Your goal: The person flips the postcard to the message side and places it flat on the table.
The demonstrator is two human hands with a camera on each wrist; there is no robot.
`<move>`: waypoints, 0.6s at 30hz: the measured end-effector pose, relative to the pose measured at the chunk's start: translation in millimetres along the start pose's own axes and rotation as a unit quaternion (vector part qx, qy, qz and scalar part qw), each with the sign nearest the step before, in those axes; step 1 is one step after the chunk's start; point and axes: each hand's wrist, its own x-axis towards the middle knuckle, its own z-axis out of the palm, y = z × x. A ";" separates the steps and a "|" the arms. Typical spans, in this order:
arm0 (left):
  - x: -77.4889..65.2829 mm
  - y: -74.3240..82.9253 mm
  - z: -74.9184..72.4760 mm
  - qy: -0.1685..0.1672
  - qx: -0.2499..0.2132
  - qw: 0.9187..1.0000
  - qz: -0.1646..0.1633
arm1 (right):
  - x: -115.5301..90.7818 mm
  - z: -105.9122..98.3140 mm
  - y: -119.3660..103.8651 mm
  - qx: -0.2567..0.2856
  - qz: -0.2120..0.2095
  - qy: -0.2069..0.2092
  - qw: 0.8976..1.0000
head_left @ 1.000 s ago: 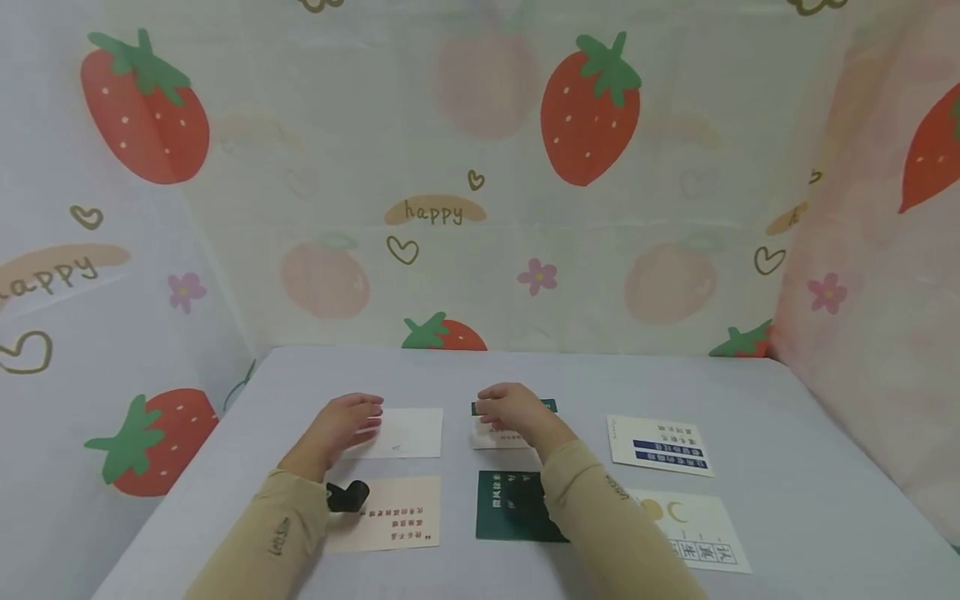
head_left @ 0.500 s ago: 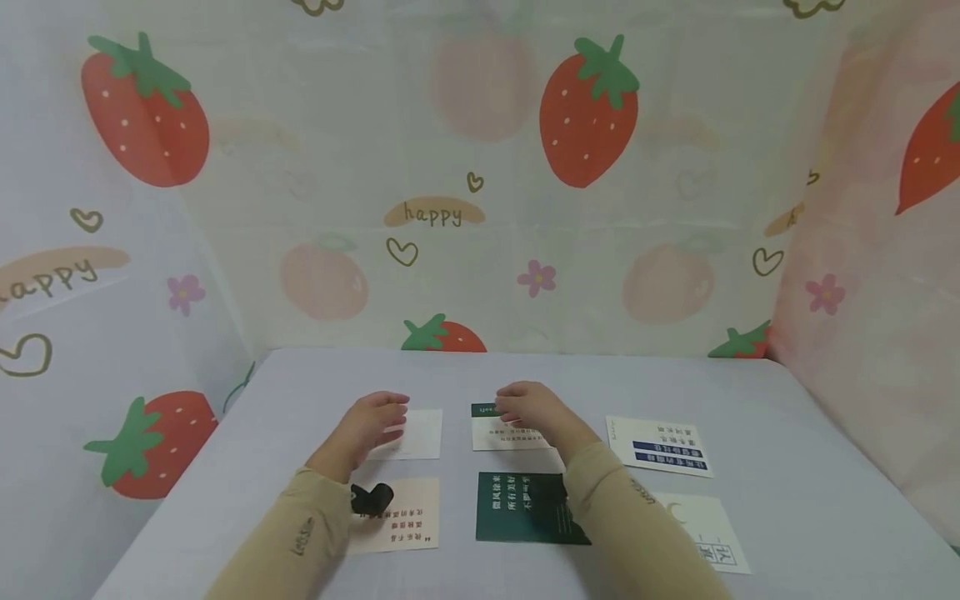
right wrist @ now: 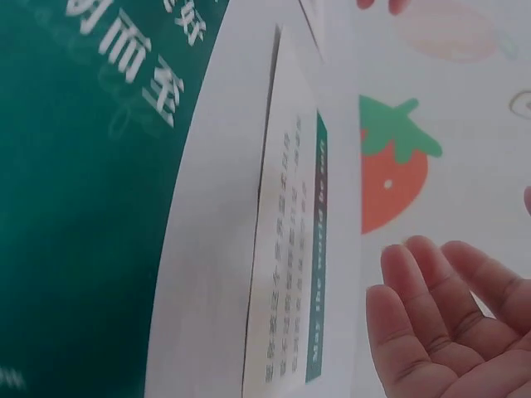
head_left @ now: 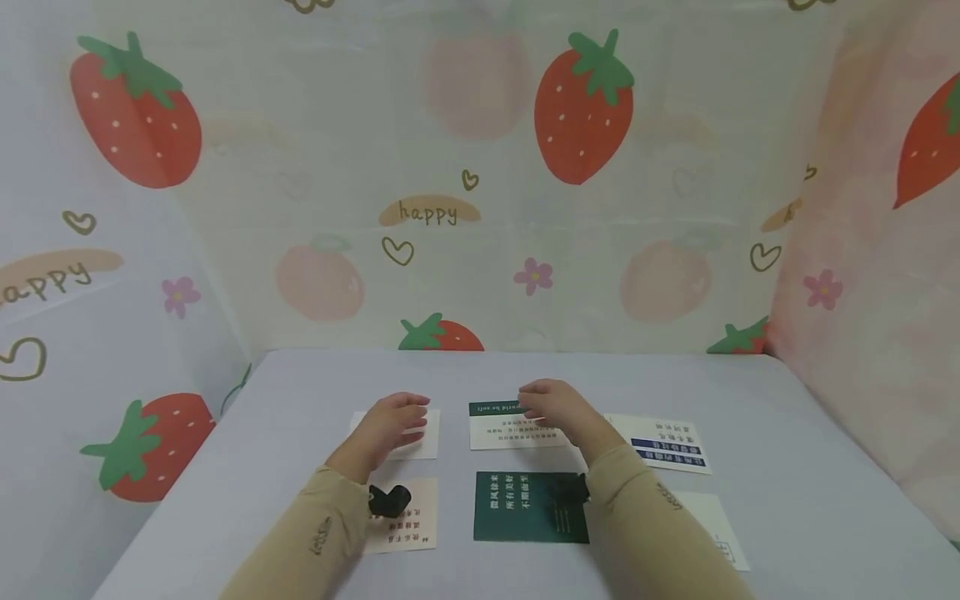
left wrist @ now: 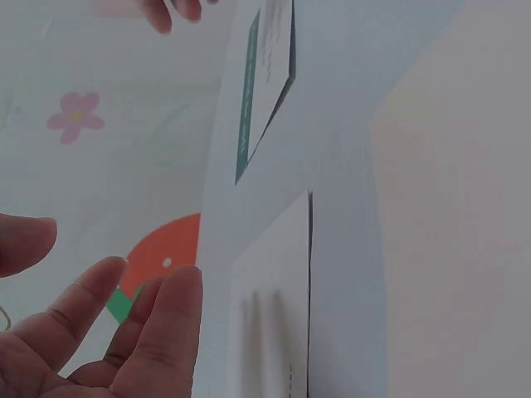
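My left hand point(head_left: 388, 427) hovers over the blank white card point(head_left: 429, 442) in the back row, its fingers loosely bent and holding nothing. To its right, my right hand point(head_left: 561, 414) hangs above the white card with a green band point(head_left: 495, 432), also holding nothing. Both wrist views show a gap between the fingers and the cards. Nearer to me lie a cream card with red writing point(head_left: 414, 533), partly under the left sleeve, and a dark green card point(head_left: 510, 521) with white characters.
On the right of the white table point(head_left: 787, 467) lie a card with blue bands point(head_left: 675, 433) and, in front of it, a white card point(head_left: 712, 517) mostly hidden by the right sleeve. A strawberry-print cloth point(head_left: 480, 292) encloses the back and sides.
Both hands have drifted to the right above the cards, keeping about the same spacing. More of the green-banded card shows now, while the right sleeve covers more of the front right card.
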 end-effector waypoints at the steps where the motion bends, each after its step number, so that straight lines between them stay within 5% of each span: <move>1: 0.5 -0.1 2.1 0.002 0.003 1.000 -0.002 | 0.1 -1.8 1.2 0.002 0.002 0.004 1.000; 18: 10.9 -6.7 28.6 -0.008 0.036 0.999 -0.013 | -10.4 -20.6 19.9 0.020 0.033 0.042 0.998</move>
